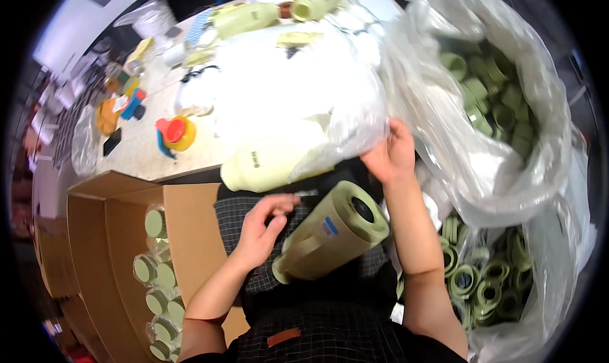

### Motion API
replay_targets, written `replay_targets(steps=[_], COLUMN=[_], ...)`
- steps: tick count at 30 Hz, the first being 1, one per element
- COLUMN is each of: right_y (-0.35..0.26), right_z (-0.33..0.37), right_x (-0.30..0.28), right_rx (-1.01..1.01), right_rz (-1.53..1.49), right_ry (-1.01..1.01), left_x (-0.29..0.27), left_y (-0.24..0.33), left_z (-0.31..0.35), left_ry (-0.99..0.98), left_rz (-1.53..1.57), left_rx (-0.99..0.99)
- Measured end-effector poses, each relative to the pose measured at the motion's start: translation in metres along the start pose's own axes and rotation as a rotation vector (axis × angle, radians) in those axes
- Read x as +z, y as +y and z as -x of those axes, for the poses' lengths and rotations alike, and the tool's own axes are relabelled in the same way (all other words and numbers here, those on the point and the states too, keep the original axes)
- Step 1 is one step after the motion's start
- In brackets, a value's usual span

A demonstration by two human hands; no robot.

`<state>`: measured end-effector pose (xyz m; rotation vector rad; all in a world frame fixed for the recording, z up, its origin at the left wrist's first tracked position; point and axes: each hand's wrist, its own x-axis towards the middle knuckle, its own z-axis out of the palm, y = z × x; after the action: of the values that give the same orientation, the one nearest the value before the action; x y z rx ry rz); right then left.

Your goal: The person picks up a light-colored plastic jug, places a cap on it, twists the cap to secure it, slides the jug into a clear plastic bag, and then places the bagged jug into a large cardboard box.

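On my lap lies a green flask-like jug [323, 239] with a handle, a dark opening at its upper end and a small blue label. My left hand [261, 230] hovers beside it with loosely bent fingers and nothing in them. At the table edge my right hand [394, 152] pinches the side of a clear plastic bag [356, 118]. A pale yellow-green bottle body [269, 165] lies at the near table edge, partly covered by that bag. Glare washes out the bag's middle.
At left stands an open cardboard box [193, 226] with several wrapped green-capped items. Plastic sacks [419, 103] at right hold green parts and rings [488, 293]. A yellow-and-red tape roll [181, 133], a phone [112, 142] and more green bottles [247, 20] lie on the table.
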<state>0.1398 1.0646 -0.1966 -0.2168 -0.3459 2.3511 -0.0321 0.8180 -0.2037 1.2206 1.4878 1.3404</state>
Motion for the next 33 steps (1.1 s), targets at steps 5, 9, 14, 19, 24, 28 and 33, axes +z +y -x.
replay_targets(steps=[5, 9, 14, 19, 24, 28, 33], right_y=[0.037, 0.044, 0.043, 0.032, 0.031, 0.021, 0.023], right_z=[-0.002, -0.002, 0.003, -0.001, 0.001, -0.001, -0.003], right_x=[-0.011, -0.016, -0.024, -0.036, -0.025, -0.034, -0.04], right_rx=[0.022, 0.032, -0.012, 0.033, 0.061, 0.025, -0.212], right_rz=[0.038, 0.085, 0.295, 0.17, 0.121, 0.121, 0.113], right_ry=[-0.097, -0.093, 0.007, 0.216, 0.243, 0.212, 0.384], left_x=[-0.017, -0.018, -0.031, -0.047, -0.068, -0.064, -0.047], left_y=[0.008, 0.001, 0.027, 0.011, -0.011, 0.015, -0.01], left_z=[-0.057, -0.09, -0.116, -0.118, -0.112, -0.115, -0.068], left_ry=[0.273, 0.413, 0.351, 0.56, 0.577, 0.716, 0.275], left_rz=[0.473, 0.533, 0.617, 0.676, 0.877, 0.754, -0.784], left_rx=[-0.074, 0.011, -0.029, -0.021, 0.074, 0.202, 0.159])
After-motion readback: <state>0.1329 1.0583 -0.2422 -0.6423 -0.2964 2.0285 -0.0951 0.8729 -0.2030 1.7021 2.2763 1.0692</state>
